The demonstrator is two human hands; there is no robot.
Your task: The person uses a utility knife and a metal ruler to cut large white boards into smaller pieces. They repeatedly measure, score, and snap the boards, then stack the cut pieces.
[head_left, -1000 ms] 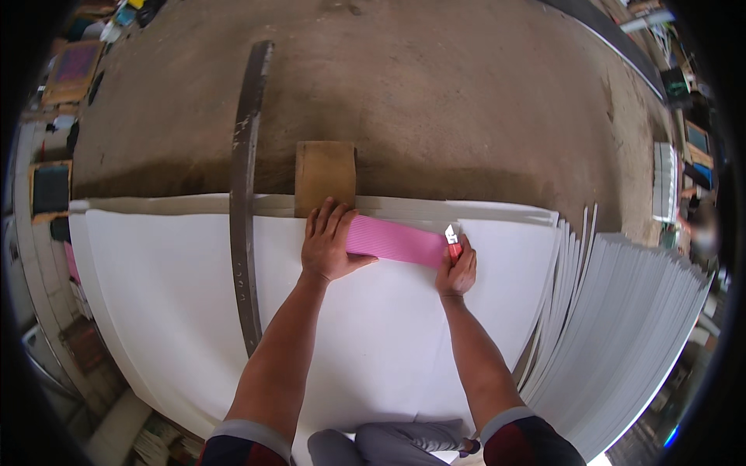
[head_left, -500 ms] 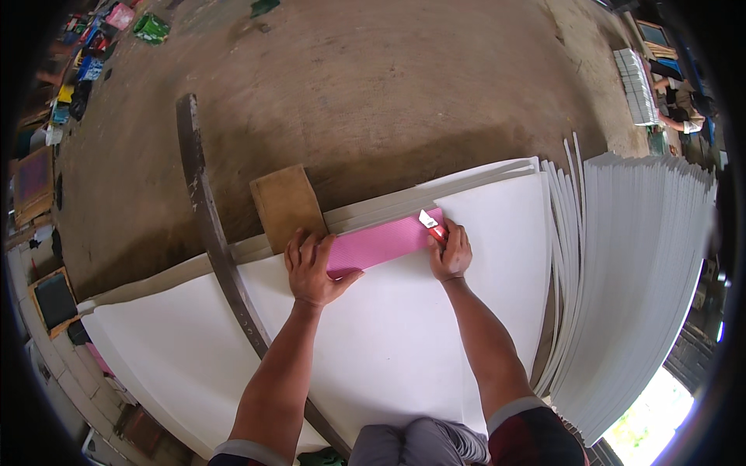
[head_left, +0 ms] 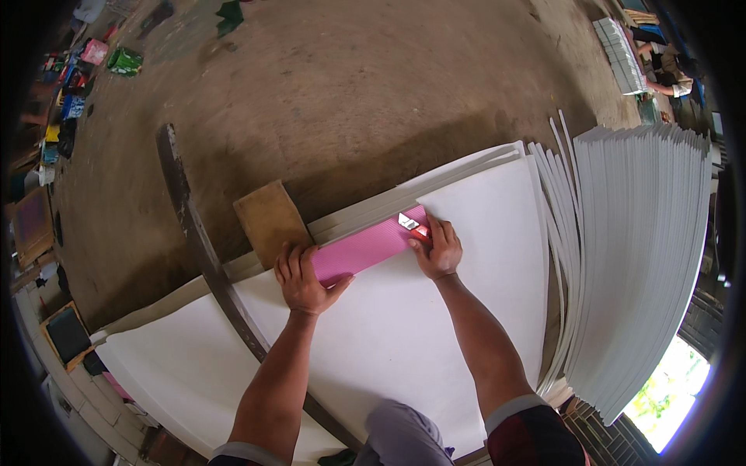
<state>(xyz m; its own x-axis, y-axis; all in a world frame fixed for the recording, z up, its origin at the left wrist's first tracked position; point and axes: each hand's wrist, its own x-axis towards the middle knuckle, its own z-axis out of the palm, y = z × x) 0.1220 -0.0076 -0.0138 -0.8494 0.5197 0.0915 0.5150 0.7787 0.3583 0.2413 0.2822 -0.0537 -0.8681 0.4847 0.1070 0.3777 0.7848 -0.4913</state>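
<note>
A pink ribbed strip [head_left: 364,247] lies along the far edge of a large white sheet [head_left: 381,334]. My left hand [head_left: 301,286] grips its left end, the thumb along the near edge and the fingers over the far left corner, beside a brown rectangular board [head_left: 272,221]. At the strip's right end is my right hand [head_left: 440,252], closed around a red utility knife [head_left: 420,232]. The knife's pale blade end points up and left above the pink surface. The right fingertips are at the strip's end, partly hidden; whether they press on it I cannot tell.
A long dark bar [head_left: 198,233] crosses the sheet on the left. Many thin white sheets [head_left: 637,248] stand packed together at the right. Brown floor [head_left: 350,85] stretches beyond. Another person [head_left: 670,71] works beside a pale stack [head_left: 619,56] at the far right.
The view has shifted, so the strip, board and bar appear farther left. One of my knees has come up into the lower middle. Both hands keep their places on the strip and knife.
</note>
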